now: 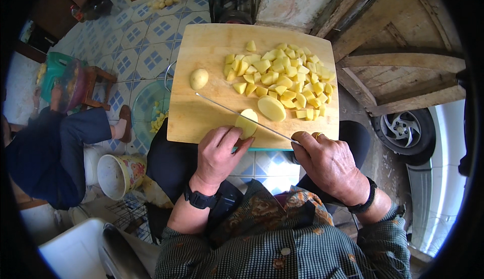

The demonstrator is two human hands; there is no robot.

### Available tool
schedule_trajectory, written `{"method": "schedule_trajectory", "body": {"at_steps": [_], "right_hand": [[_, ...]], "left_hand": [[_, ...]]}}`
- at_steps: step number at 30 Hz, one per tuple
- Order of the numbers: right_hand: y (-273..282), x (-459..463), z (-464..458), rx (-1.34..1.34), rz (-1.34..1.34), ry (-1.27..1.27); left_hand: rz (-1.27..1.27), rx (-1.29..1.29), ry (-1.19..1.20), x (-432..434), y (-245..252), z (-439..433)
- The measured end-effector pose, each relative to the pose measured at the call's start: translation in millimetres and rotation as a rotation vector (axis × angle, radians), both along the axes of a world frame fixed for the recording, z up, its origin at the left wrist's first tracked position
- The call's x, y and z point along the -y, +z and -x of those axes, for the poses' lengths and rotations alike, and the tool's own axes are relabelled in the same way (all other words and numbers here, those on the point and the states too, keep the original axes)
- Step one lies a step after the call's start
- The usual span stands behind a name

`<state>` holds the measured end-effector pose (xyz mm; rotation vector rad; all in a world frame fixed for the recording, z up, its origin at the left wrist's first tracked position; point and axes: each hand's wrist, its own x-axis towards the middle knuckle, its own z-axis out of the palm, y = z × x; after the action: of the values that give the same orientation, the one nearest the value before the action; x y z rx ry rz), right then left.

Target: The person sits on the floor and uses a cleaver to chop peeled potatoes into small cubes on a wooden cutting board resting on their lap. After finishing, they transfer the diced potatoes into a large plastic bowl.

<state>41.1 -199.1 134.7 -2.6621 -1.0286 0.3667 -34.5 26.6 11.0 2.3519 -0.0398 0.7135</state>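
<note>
My left hand (221,152) holds a peeled potato half (246,124) at the near edge of a wooden cutting board (211,116). In my right hand (327,161) is a knife (242,116), seen along its thin edge; its blade crosses over the potato half towards the upper left. Just right of the blade lies another potato half (271,108), its flat cut face up. Many potato chunks (283,67) are heaped on the board's right side, and a whole peeled potato (199,79) rests at the left. The board lies across my knees.
Left of the board, a translucent green basin (145,107) holds potato pieces. A person (45,146) sits at the far left by a pink basin (75,86). A patterned bucket (123,175) stands nearer. At the right are a wooden door (408,61) and a car wheel (401,131).
</note>
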Motion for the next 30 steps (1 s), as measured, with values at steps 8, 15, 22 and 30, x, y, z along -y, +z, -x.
{"method": "schedule_trajectory", "body": {"at_steps": [8,15,22,30], "right_hand": [[-4.5,0.0,-11.5,0.006,0.044,0.122],[-14.8,-3.0,-21.3,-0.055,-0.009,0.081],[-16.4,5.5,-17.2,0.038,-0.086,0.094],[10.7,12.2,-9.8,0.026,0.002,0.203]], "left_hand": [[0.045,-0.015,-0.022,-0.4,-1.0,0.2],[0.028,-0.01,-0.039,-1.3,-0.8,-1.0],[0.036,-0.03,-0.035,-1.2,-6.0,0.8],[-0.031,-0.038,-0.034,-3.2,-5.7,2.4]]}}
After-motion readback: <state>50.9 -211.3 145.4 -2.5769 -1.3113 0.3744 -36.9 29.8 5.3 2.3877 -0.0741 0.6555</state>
